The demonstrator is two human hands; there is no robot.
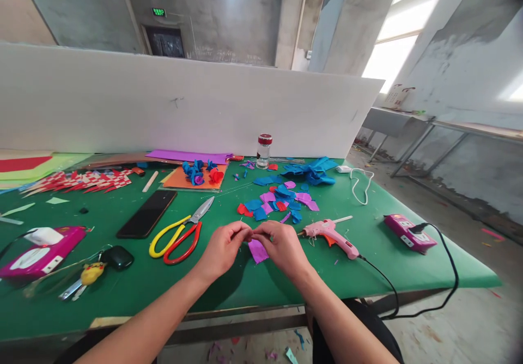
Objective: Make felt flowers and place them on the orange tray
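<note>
My left hand and my right hand meet over the near middle of the table, fingertips pinched together. What lies between the fingertips is too small to make out; a thin wire-like tip shows just above my left fingers. A purple piece of crepe paper shows right below the fingertips, and I cannot tell whether it is held or lies on the table. Beyond my hands are blue, purple and red paper pieces. A pink hot glue gun lies right of my right hand. Scissors with yellow and red handles lie left of my left hand.
A phone, keys with a yellow figure charm and a magenta power strip lie left. Paper flowers and a red-lidded jar stand before a white board. Another power strip feeds a black cable.
</note>
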